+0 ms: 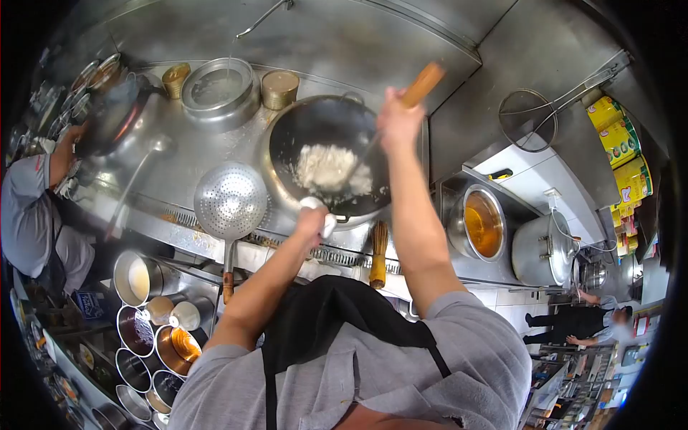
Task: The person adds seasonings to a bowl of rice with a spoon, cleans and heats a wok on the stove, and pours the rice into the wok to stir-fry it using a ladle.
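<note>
A large dark wok (287, 132) sits on the range in front of me, with a white, rice-like food (326, 168) heaped in it. My left hand (312, 221) is closed on a folded white cloth (329, 226) at the wok's near rim, by its small handle. Wrapped around the wooden grip of a long-handled wok utensil (423, 84), my right hand (398, 118) is above the wok's right side. The utensil's thin metal shaft slants down into the food; its head is hidden there. Slight blur shows on the right hand.
A perforated strainer (231, 201) lies left of the wok, and a bamboo brush (379, 254) is at its near right. A pot of orange liquid (484, 222) and a lidded pot (541, 251) stand right. Sauce containers (132, 279) stand lower left. A co-worker (36, 208) works at far left.
</note>
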Available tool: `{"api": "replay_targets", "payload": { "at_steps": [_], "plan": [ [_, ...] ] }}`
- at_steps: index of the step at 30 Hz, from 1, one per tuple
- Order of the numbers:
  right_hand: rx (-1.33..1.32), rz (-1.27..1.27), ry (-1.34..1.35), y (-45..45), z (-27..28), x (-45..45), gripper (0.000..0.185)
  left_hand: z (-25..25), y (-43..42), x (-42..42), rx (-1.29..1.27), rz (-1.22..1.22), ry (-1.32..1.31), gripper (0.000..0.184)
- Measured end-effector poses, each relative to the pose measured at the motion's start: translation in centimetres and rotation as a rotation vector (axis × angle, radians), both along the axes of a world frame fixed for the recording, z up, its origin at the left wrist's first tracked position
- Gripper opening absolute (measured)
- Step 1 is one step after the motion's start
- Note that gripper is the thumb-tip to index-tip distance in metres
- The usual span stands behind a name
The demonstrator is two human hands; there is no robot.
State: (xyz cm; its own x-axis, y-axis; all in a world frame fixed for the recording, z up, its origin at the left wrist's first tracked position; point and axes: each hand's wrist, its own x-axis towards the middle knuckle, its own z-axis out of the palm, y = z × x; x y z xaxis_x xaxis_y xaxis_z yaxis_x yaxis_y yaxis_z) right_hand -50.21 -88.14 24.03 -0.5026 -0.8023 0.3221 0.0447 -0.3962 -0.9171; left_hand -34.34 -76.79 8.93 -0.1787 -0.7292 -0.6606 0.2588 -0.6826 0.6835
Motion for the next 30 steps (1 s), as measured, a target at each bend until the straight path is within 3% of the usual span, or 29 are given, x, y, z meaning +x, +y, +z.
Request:
{"api": "replay_targets", "payload": {
  "at_steps": [1,3,5,6,8,10,11,13,15,16,17,19,21,24,27,28,29,30],
  "plan": [
    [-0.022,0.093,-0.045,-0.9,-2.8,0.2,0.016,-3.0,0.6,0.3,-0.080,-0.027,-0.066,0.020],
    [-0.112,0.096,-0.048,-0.8,-1.0,-0.7,0.017,-9.3,2.8,1.6,-0.289,-0.079,-0.203,0.022],
    [-0.234,0.133,-0.019,-1.4,1.8,-2.4,0.019,-10.5,6.0,3.4,-0.411,0.121,0.029,0.021],
    [-0.222,0.233,-0.043,-2.9,2.6,-3.7,0.024,-9.5,5.7,3.3,-0.403,0.129,0.029,0.021],
    [0.037,0.360,0.042,-6.0,4.6,-4.6,0.026,-5.6,4.6,3.2,-0.122,0.075,-0.006,0.018],
    [0.038,0.288,-0.010,-7.0,7.5,-5.3,0.028,-2.7,0.9,1.1,-0.028,0.132,0.065,0.011],
    [-0.033,0.221,0.040,-6.0,9.2,-4.8,0.030,-2.4,-1.0,0.2,-0.005,0.098,0.050,0.008],
    [-0.246,0.322,0.023,-2.9,11.5,-4.5,0.028,-8.6,-3.7,-1.3,-0.040,-0.015,0.038,0.026],
    [-0.364,0.400,0.062,-1.2,9.4,-5.9,0.026,-10.0,-3.6,-2.2,-0.180,0.041,-0.017,0.018],
    [-0.274,0.219,0.021,-2.5,5.9,-5.0,0.025,-10.3,-3.7,-2.6,-0.318,0.081,-0.073,0.011],
    [-0.174,0.033,-0.020,-3.8,1.0,-3.3,0.024,-9.7,-3.8,-2.7,-0.317,0.074,-0.075,0.011],
    [-0.080,0.106,0.068,-6.6,-6.1,-1.8,0.025,-8.0,-3.2,-2.8,-0.196,0.152,-0.041,0.012],
    [0.007,0.307,0.379,-10.0,-4.6,-2.0,0.028,-10.0,-3.3,-2.9,-0.226,0.127,0.044,0.013],
    [0.001,0.282,0.337,-7.1,3.5,-0.1,0.034,-8.9,-3.6,-3.6,-0.228,0.211,-0.071,0.013],
    [-0.201,0.474,0.259,-3.9,1.3,-1.9,0.021,-9.9,-3.5,-3.7,-0.228,0.198,-0.042,0.013],
    [-0.288,0.443,0.193,-5.0,-3.3,-1.5,0.024,-9.3,-3.5,-3.7,-0.222,0.199,-0.075,0.013],
    [-0.104,0.310,0.331,-6.2,-8.2,-1.1,0.025,-8.6,-3.1,-3.7,-0.211,0.195,-0.106,0.013],
    [-0.085,0.328,0.420,-7.7,-8.1,-1.4,0.026,-6.9,-2.8,-3.4,-0.216,0.141,-0.153,0.014]
  ]
}}
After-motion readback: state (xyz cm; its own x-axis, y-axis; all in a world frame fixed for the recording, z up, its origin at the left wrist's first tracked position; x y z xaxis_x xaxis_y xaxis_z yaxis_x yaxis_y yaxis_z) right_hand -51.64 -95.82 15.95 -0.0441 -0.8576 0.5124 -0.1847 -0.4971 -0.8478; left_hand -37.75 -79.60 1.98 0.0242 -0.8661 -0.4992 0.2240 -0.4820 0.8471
